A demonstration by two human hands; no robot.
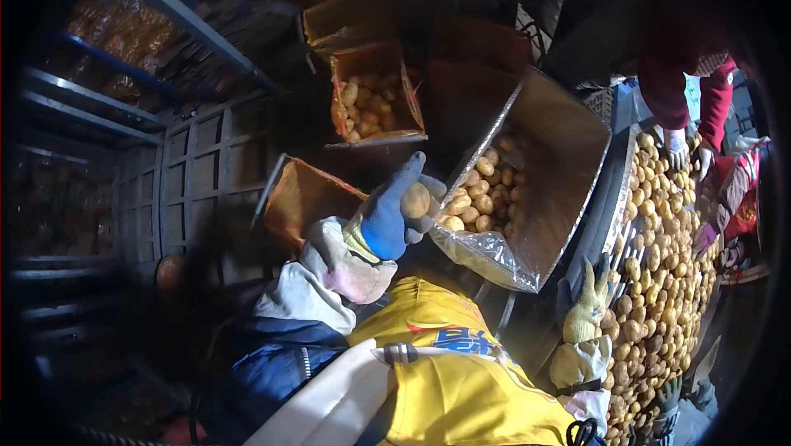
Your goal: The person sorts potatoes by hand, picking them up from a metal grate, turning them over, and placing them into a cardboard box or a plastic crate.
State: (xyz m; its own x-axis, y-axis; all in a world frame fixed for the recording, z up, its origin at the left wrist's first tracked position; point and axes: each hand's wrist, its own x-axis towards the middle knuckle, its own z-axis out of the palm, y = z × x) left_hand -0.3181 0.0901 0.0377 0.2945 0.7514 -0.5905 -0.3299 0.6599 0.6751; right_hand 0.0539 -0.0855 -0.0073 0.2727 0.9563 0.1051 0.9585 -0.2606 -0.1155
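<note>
My left hand (389, 213), in a blue-palmed glove with a pale yellow cuff, is closed around a potato (416, 201). It is between an orange-lined sack (309, 199) and a large carton lined with clear plastic (568, 166). Several potatoes (482, 190) lie inside that carton. My right hand (586, 310), with the yellow back of its glove showing, is at the near edge of the sorting table, its fingers stretched and apart. Beside it spreads a thick layer of potatoes (659, 281). Its palm side is hidden.
Another open box (375, 100) holds potatoes farther back. Across the table, a person in red sleeves (663, 100) reaches among the potatoes; other gloved hands (707, 236) work along the right side. Metal racks (198, 166) stand at left. My yellow apron (461, 363) fills the bottom middle.
</note>
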